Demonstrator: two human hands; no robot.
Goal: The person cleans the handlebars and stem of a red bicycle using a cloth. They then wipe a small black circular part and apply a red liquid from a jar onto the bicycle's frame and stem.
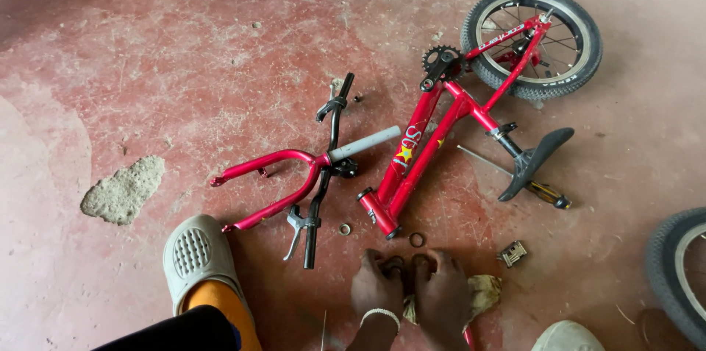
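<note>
- The red bike frame (pixel 434 137) lies flat on the worn red floor (pixel 184 49), its spoked back wheel (pixel 533 42) at far right.
- The red fork (pixel 276 174) with black handlebar (pixel 327 167) lies just left of it.
- Left hand (pixel 375 288) and right hand (pixel 441 292) meet at the near edge, fingers curled on a small dark part (pixel 401 264); its shape is hidden.
- A yellowish rag (pixel 482 293) sits under the right hand.

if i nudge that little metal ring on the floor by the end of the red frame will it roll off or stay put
The ring lies flat on the rough red floor, so a nudge would probably slide it, not roll it. It looks thin and light, so likely easy to flick away. Tipped on edge it could roll, maybe toward the frame.
</note>
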